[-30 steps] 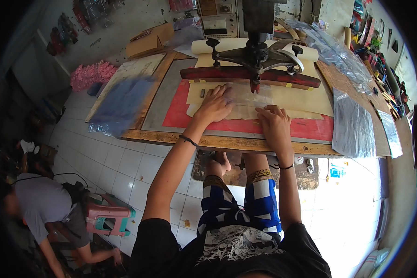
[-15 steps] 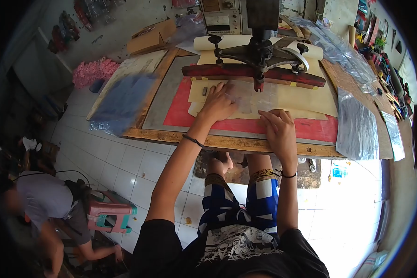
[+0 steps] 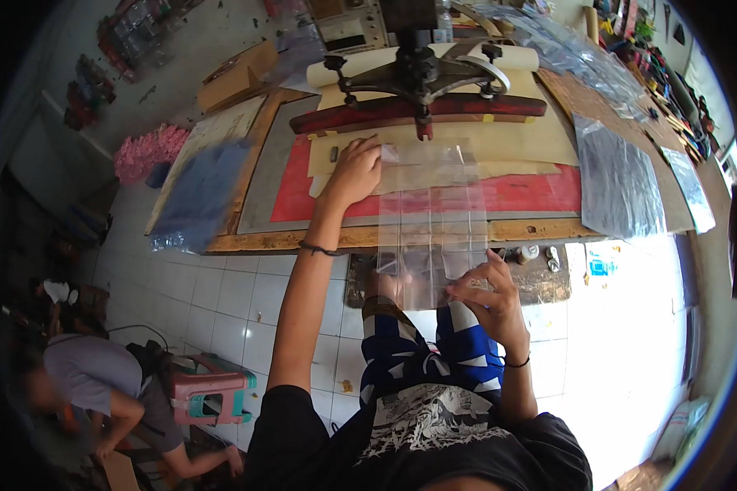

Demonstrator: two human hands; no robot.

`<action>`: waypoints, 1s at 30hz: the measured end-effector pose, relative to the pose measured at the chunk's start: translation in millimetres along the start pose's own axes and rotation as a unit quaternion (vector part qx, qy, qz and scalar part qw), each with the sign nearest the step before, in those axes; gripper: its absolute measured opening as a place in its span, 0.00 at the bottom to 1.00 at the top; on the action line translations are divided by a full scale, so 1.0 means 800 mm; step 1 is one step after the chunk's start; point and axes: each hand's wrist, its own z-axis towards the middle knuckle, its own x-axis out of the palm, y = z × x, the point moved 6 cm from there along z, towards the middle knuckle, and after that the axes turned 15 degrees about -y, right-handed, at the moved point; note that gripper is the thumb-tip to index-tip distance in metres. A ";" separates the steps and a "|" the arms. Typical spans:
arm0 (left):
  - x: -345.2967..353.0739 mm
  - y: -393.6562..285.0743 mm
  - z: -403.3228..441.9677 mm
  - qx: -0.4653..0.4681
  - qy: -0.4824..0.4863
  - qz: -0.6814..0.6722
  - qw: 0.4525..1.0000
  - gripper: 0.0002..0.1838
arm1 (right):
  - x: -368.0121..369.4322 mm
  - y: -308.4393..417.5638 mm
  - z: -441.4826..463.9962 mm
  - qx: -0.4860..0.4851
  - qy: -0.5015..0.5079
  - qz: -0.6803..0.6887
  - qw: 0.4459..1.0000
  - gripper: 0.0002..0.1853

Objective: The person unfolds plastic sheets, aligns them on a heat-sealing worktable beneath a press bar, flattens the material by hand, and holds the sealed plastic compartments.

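A clear plastic sheet [image 3: 431,214], crossed by straight seam lines, stretches from the worktable over its front edge, and my legs show through it. At its far left corner my left hand [image 3: 356,169] rests on the table with curled fingers, apparently gripping the plastic. My right hand [image 3: 493,296] pinches the sheet's near right part in front of the table, above my lap. Just beyond the sheet is the long red-and-black bar [image 3: 344,119] of a press, hung from a dark metal bracket [image 3: 422,72]. Beneath the plastic lie yellowish paper [image 3: 516,147] and a red mat [image 3: 528,192].
A small grey block [image 3: 334,154] lies left of my left hand. Stacks of bluish plastic sheets sit at the left [image 3: 201,192] and right [image 3: 622,176] of the table. At lower left a person [image 3: 106,368] bends beside a pink-and-green stool [image 3: 213,389].
My right hand has drawn the clear sheet toward me, past the table's front edge. My left hand stays at the far end. The view has shifted, and the person at left has moved their arms.
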 end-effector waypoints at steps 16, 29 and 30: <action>-0.033 -0.161 -0.216 -0.417 -0.323 -0.517 0.674 0.16 | -0.031 -0.080 -0.096 0.465 -0.266 0.480 0.694 0.31; -0.073 -0.155 -0.226 -0.363 -0.373 -0.548 0.655 0.28 | -0.053 -0.054 0.075 0.296 -0.229 0.278 0.885 0.36; -0.082 -0.157 -0.223 -0.358 -0.381 -0.523 0.673 0.28 | -0.059 -0.050 0.082 0.291 -0.235 0.239 0.896 0.36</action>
